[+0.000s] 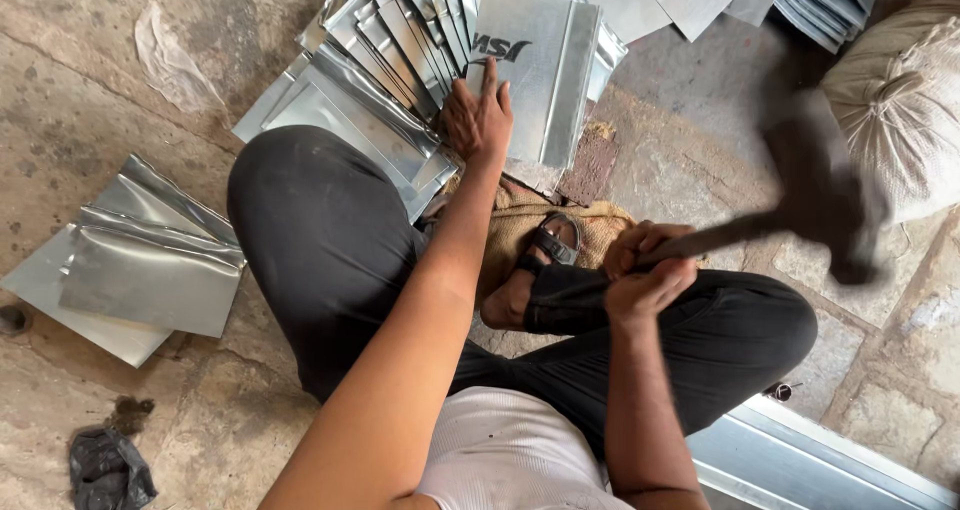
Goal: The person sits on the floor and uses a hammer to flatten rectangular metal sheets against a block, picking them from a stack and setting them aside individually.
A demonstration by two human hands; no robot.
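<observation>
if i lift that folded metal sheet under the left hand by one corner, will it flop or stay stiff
The folded metal sheet would probably stay fairly stiff, since a raised fold runs along it. It looks thin, so likely light, though it may flex a little. Its shiny face and thin edges suggest it could slip in the left hand.

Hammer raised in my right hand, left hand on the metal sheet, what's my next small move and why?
Probably bring the hammer down on the folded ridge of the metal sheet, well clear of your fingers. The right hand holds the handle with the head lifted and blurred, and the left hand presses flat on the sheet's lower edge, beside that ridge.
</observation>
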